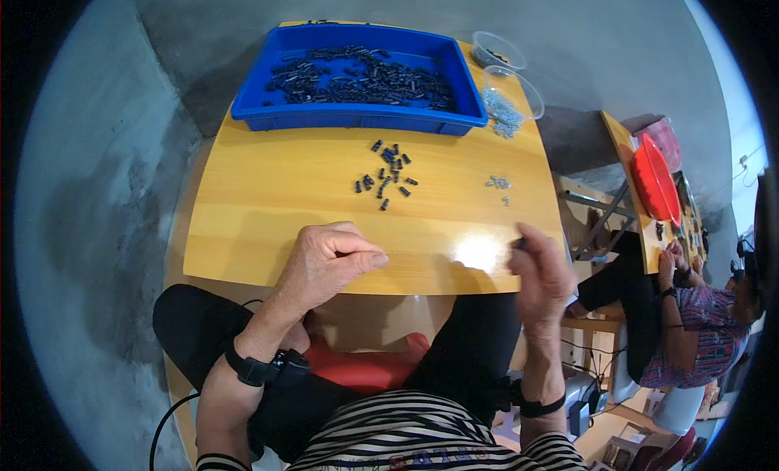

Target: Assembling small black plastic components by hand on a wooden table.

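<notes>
- My left hand (329, 264) hovers over the near edge of the wooden table (243, 219), fingers curled in with thumb pressed toward the forefinger; I cannot tell whether anything is pinched between them.
- My right hand (537, 272) is raised at the table's near right corner, fingers bunched around a small dark part (518, 244) that peeks out at the fingertips.
- A loose scatter of small black parts (386, 174) lies on the table ahead of both hands, well apart from them, roughly mid-table.
- A few small silvery bits (498, 183) lie to the right of that scatter, nearer my right hand than my left.
- Behind the scatter, at the far edge of the table, sits a blue tray (349, 116) with many more of the same black parts spread across its bottom.
- Just beside the tray's right end stand two clear plastic cups: the nearer cup (513, 94) holds silvery pieces, some spilled out at its foot; the farther cup (497, 49) holds something dark.
- I wear a dark band on each wrist, and a cable runs from the left one.
- Off to my right, another person (698, 325) in a patterned top sits at a separate table with a red tray (656, 179) on it.
</notes>
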`<state>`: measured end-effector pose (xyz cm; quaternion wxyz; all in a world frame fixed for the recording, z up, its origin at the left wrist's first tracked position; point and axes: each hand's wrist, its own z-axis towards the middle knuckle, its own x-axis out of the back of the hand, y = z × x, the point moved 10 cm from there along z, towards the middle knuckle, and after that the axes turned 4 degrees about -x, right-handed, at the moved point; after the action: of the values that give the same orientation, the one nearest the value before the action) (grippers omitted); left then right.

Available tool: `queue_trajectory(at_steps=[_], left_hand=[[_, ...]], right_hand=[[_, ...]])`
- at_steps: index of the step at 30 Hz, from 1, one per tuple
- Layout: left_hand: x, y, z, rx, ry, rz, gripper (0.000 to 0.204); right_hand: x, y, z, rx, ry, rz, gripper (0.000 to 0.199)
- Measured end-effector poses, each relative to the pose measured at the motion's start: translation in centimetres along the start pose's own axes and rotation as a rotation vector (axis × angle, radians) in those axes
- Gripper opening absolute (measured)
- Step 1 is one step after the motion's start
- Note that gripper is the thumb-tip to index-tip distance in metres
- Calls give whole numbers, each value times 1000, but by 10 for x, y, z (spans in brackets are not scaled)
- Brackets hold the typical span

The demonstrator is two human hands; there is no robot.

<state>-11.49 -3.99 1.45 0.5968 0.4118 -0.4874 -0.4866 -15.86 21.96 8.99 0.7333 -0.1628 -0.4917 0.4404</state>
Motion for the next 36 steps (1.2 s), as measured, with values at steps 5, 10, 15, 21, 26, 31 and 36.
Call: queue_trajectory(at_steps=[5,10,15,21,26,31,36], left_hand=[[3,1,8,96,72,9,11],[19,-4,16,25,205,107,9],[28,-3,19,-58,304,137,13],[38,3,21,-157,378,214,18],[40,-3,18,-87,368,256,19],[35,0,16,-136,349,362,22],[36,-5,14,-138,336,322,22]], right_hand=[[101,81,-4,-46,256,-213,28],[129,160,-18,-192,167,-472,33],[122,172,-18,-305,83,-511,41],[70,50,35,-138,79,-116,29],[-20,-44,67,72,-294,-32,22],[-95,-47,76,121,-479,-54,25],[-130,-15,77,88,-404,-36,32]])
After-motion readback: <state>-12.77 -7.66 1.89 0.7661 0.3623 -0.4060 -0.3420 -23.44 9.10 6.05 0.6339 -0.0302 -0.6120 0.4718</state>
